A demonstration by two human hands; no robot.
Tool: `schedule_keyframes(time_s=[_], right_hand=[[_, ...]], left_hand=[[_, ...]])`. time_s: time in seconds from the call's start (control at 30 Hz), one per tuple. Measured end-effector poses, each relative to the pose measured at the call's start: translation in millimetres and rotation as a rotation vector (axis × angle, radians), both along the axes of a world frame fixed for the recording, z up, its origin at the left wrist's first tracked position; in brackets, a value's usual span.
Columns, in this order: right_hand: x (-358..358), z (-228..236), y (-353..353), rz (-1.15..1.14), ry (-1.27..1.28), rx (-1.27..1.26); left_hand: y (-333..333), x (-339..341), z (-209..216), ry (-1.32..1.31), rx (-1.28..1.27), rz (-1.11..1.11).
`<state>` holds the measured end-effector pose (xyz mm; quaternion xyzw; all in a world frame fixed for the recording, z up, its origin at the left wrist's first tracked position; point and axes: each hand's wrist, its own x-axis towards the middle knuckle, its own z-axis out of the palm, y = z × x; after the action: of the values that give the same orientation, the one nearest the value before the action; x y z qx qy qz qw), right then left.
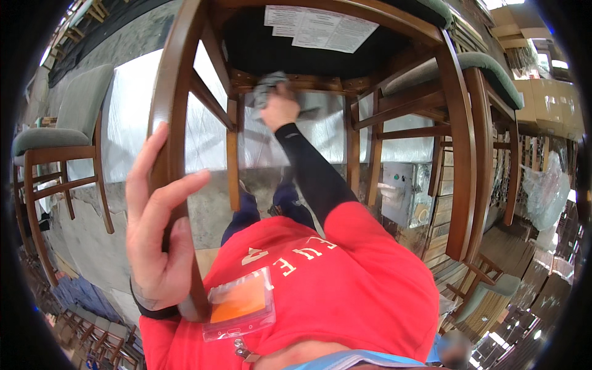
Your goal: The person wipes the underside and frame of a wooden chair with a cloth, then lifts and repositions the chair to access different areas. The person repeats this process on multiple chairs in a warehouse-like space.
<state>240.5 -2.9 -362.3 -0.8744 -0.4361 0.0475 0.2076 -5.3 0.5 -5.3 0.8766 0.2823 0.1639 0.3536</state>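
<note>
An upturned-looking view takes in a brown wooden chair with a dark underside and white paper labels stuck there. My right hand, in a black sleeve, is closed on a grey cloth. That cloth is against or just beside the rail under the seat; motion blurs it. My left hand lies along the near-left chair leg, fingers spread and stretched out. It seems to touch the leg without wrapping round it.
A grey-cushioned chair stands at left, another close on the right. Silvery sheeting lies beyond. A grey box with buttons sits right of my legs. Cardboard boxes are stacked far right; several chairs line the lower left.
</note>
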Motion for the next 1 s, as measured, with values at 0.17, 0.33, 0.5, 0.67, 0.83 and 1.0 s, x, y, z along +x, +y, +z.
schedule_keyframes(time_s=[0.17,0.33,0.5,0.67,0.83,1.0], right_hand=[[44,-5,-34,-0.018,-0.108,-0.064],[117,14,-97,-0.421,-0.109,0.037],[78,-9,-52,-0.518,-0.168,0.065],[-34,14,47,-0.044,0.155,0.101],[-12,16,24,0.116,0.061,0.178],[-31,38,66,-0.045,0.343,0.214]], left_hand=[[2,-3,3,-0.003,0.011,-0.019],[0,-4,0,-0.058,-0.019,-0.007],[-1,1,1,-0.098,-0.021,-0.019],[0,0,-1,-0.039,0.002,-0.017],[0,-4,1,-0.067,-0.017,-0.003],[-4,-6,2,-0.043,-0.015,-0.018]])
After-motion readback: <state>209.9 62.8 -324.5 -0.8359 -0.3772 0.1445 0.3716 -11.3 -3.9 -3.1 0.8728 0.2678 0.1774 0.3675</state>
